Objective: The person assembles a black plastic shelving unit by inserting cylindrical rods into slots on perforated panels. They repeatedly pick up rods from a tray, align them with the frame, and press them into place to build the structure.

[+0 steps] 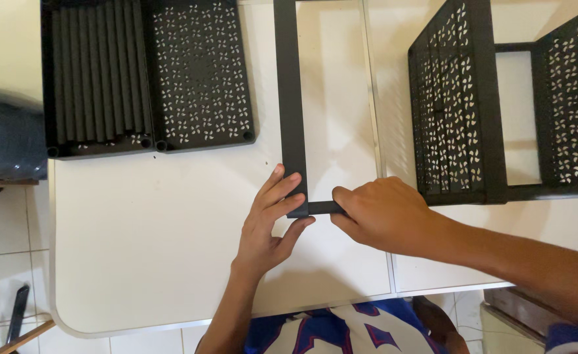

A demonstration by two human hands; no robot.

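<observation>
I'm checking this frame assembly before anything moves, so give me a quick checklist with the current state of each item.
1. Left hand on the black frame at its corner: ok.
2. Right hand gripping the short bottom bar: ok.
3. Corner joint fully seated: cannot tell, fingers cover it.
4. Frame lying flat on the white table: ok.
5. Perforated panel apart from the hands: ok.
6. Assembled rack apart from the frame: ok.

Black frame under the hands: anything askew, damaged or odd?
Nothing stands out. The black frame lies flat on the white table, both hands at its near corner: left hand on the joint, right hand over the short bar. No cracks or bends visible. The perforated panels lie flat too.
</observation>
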